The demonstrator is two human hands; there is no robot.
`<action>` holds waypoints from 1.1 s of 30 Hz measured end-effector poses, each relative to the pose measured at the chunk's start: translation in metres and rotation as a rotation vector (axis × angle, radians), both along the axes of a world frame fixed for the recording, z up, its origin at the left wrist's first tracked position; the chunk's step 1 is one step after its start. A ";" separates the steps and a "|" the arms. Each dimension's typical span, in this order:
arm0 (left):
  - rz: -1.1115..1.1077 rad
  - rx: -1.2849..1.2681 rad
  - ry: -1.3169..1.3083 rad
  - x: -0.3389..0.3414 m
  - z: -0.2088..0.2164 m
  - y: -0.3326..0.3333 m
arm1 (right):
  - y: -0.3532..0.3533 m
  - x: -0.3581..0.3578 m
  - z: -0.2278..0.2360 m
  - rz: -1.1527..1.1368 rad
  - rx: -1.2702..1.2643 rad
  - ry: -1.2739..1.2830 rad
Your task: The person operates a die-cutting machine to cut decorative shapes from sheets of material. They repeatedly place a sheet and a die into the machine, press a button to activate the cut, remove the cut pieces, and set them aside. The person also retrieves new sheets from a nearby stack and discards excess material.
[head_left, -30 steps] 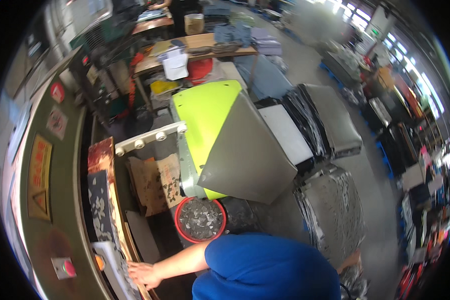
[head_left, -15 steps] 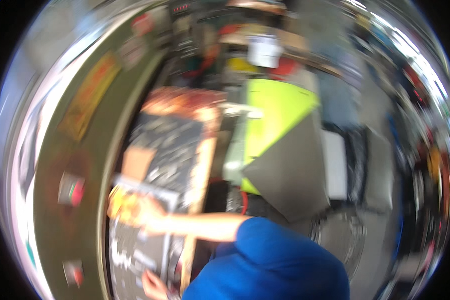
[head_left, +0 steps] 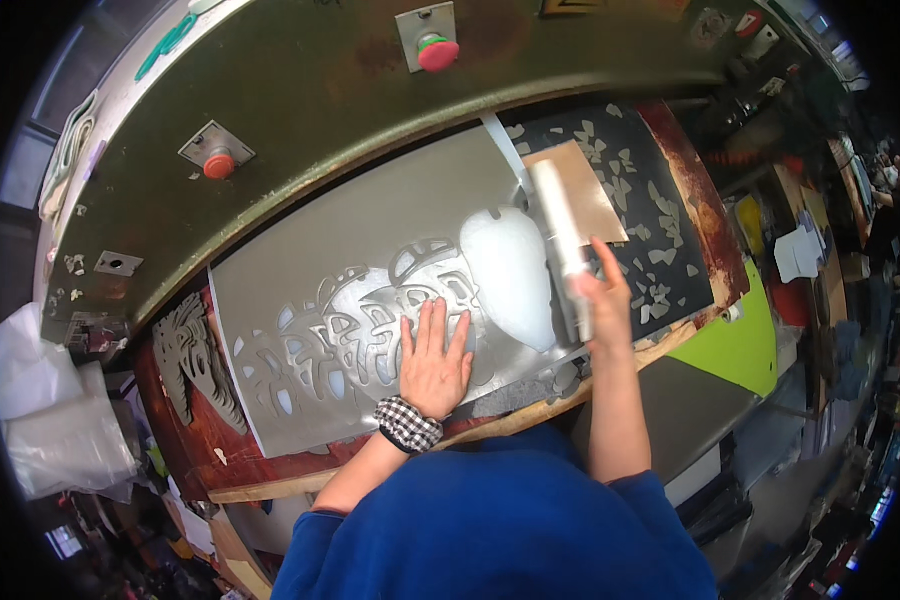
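Observation:
My left hand (head_left: pixel 436 362) lies flat with fingers spread on a grey sheet (head_left: pixel 340 220), over its cut-out shapes. Several curved openings run across the sheet, and a large whitish teardrop-shaped area (head_left: pixel 510 280) shows to their right. In my right hand (head_left: pixel 606 305) is a long, narrow white-and-metallic piece (head_left: pixel 560 225), gripped near its lower end. It is blurred, so its exact kind is unclear. The piece stands over the sheet's right edge, beside a tan square board (head_left: pixel 577 190).
A green machine beam (head_left: pixel 320 110) with red push buttons (head_left: pixel 219 163) spans the far side. Grey cut pieces (head_left: pixel 195 360) are stacked at left. Scraps litter a black board (head_left: pixel 660 220) at right, near a lime-green sheet (head_left: pixel 735 340). A wooden edge (head_left: pixel 300 487) runs along the front.
My view has swung toward the machine bed. Earlier, one hand was on a blurred yellowish thing at the bed; now my left hand lies on the grey sheet and my right holds the long piece.

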State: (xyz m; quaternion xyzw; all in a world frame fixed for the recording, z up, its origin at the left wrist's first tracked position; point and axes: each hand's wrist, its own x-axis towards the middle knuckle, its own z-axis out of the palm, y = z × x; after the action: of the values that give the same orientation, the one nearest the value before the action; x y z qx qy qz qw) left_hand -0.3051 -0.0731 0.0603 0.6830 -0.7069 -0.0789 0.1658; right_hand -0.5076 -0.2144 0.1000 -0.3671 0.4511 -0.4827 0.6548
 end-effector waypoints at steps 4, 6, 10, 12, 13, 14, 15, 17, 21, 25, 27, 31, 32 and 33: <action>-0.023 0.095 0.026 -0.014 0.001 0.038 | 0.005 -0.059 0.007 -0.308 -0.209 0.234; -0.064 0.087 0.016 -0.018 0.010 0.053 | 0.017 -0.081 0.011 -0.375 -0.302 0.362; -0.062 0.018 -0.028 -0.021 0.034 0.047 | 0.051 -0.113 0.017 -0.423 -0.208 0.095; -0.143 -0.101 0.117 -0.031 0.045 0.024 | 0.064 -0.120 0.014 -0.405 -0.182 0.066; -0.195 -0.161 0.216 -0.041 0.050 0.011 | 0.070 -0.121 0.011 -0.384 -0.215 0.020; -0.294 -0.230 0.195 -0.052 0.055 -0.001 | 0.074 -0.122 0.009 -0.360 -0.208 -0.036; -0.384 -0.256 0.154 -0.064 0.059 -0.014 | 0.078 -0.122 0.006 -0.338 -0.216 -0.103; -0.658 -0.324 -0.038 -0.088 0.060 -0.039 | 0.081 -0.122 0.002 -0.265 -0.171 -0.255; -0.746 -0.171 -0.385 -0.113 0.053 -0.074 | 0.070 -0.121 -0.001 -0.223 -0.065 -0.521; -0.758 -0.236 -0.263 -0.121 0.052 -0.087 | 0.037 -0.131 -0.008 -0.369 -0.183 0.263; -0.809 -0.244 -0.329 -0.124 0.055 -0.087 | 0.024 -0.144 -0.016 -0.408 -0.224 1.046; -0.940 -0.301 -0.170 -0.119 0.058 -0.089 | 0.024 -0.159 -0.035 -0.221 -0.161 1.405; -0.813 -0.356 -0.026 -0.113 0.057 -0.091 | 0.031 -0.156 -0.038 -0.329 -0.339 1.447; -0.715 -0.433 0.149 -0.104 0.056 -0.092 | 0.038 -0.152 -0.041 -0.373 -0.428 1.522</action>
State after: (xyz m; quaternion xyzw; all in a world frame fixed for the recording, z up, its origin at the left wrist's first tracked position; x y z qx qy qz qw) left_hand -0.4090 -0.1646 0.1164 0.3369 -0.8856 -0.0302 0.3182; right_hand -0.6597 -0.1762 0.0592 -0.6308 0.7245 -0.2776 -0.0069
